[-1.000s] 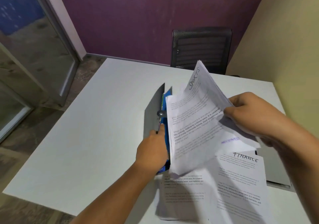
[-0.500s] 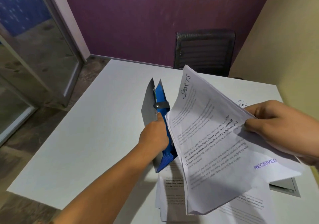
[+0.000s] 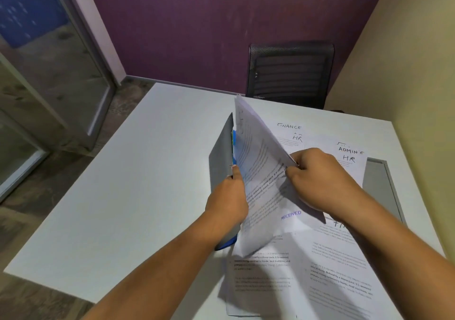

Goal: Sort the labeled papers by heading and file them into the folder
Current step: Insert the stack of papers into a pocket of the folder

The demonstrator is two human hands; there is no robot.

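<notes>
Hands feed a sheaf of papers (image 3: 264, 184) into a propped-open folder (image 3: 221, 162) on a white table (image 3: 138, 176).

Left hand (image 3: 227, 201) grips the folder's grey cover, holding it upright so the pocket gapes; right hand (image 3: 317, 174) pinches the sheaf's outer edge, tilting it toward the opening. Sheets headed Finance, HR and Admin (image 3: 349, 153) lie spread just beyond, apparently awaiting filing.

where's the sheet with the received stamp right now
In the head view it is mid-frame, the stamped sheet raised off the table, pinched by the right hand beside the folder the left hand holds.
</notes>
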